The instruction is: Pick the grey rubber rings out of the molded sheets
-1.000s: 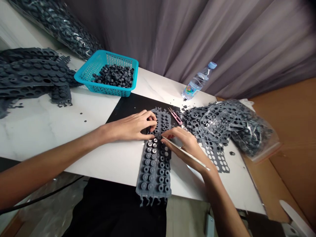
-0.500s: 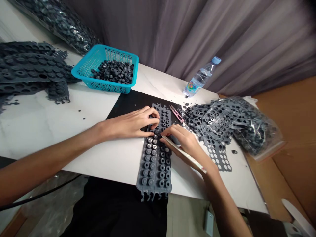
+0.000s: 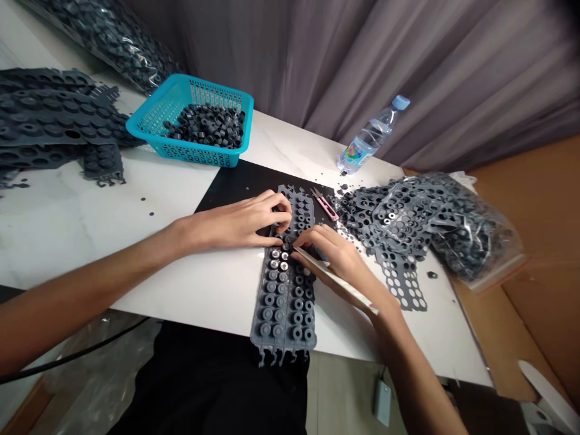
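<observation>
A long dark grey rubber sheet (image 3: pixel 277 302) with rows of round raised plugs lies across the table's front edge, its ragged end overhanging. My left hand (image 3: pixel 258 222) is on its middle, fingers curled and thumb tip pressed by the plugs. What sits under those fingertips is hidden. In my right hand (image 3: pixel 333 251) is a thin, pale, stick-like tool (image 3: pixel 347 287), pinched near its tip; its far end lies along the wrist. The tip meets the sheet close to my left thumb. Several plugs there show shiny silvery tops (image 3: pixel 284 265).
Pink-handled thread snips (image 3: pixel 325 204) lie on a black mat (image 3: pixel 235 187). Behind stands a turquoise basket (image 3: pixel 194 156) of small black rubber pieces. A water bottle (image 3: pixel 369 142), punched-out rubber sheets (image 3: pixel 399 266) and a plastic bag (image 3: pixel 487 248) are right; stacked sheets (image 3: pixel 54 121) are left.
The view has shifted slightly. Both hands stay at nearly the same spot on the sheet, the tool still in my right hand. Nothing has visibly been let go or picked up.
</observation>
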A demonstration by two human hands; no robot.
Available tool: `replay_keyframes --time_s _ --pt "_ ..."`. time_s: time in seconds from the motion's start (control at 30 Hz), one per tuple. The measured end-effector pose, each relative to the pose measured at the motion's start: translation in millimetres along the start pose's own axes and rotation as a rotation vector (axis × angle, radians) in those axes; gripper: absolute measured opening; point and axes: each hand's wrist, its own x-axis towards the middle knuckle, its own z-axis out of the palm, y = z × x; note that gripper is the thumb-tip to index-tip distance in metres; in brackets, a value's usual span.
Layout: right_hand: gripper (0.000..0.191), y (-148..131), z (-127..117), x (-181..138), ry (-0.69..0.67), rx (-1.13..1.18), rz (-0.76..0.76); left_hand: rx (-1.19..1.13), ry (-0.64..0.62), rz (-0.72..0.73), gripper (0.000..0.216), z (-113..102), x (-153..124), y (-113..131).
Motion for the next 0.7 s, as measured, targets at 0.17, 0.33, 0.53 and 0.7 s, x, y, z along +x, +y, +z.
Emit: replay_keyframes --time_s 0.17,0.33,0.53,0.7 --pt "0.023 4 6 1 0.012 -0.049 -0.017 -0.022 -0.001 -0.009 0.021 0 0 0" --pt "0.026 6 12 1 0.008 -0.191 -0.054 -0.057 0.012 -0.007 0.021 2 0 -2" --pt "0.026 -1 20 1 0.052 -0.323 -0.084 -0.001 0.001 -0.009 0.023 3 0 -3" --pt "0.029 -2 31 5 0.200 -0.372 0.050 0.100 -0.006 -0.003 0.027 4 -2 -2"
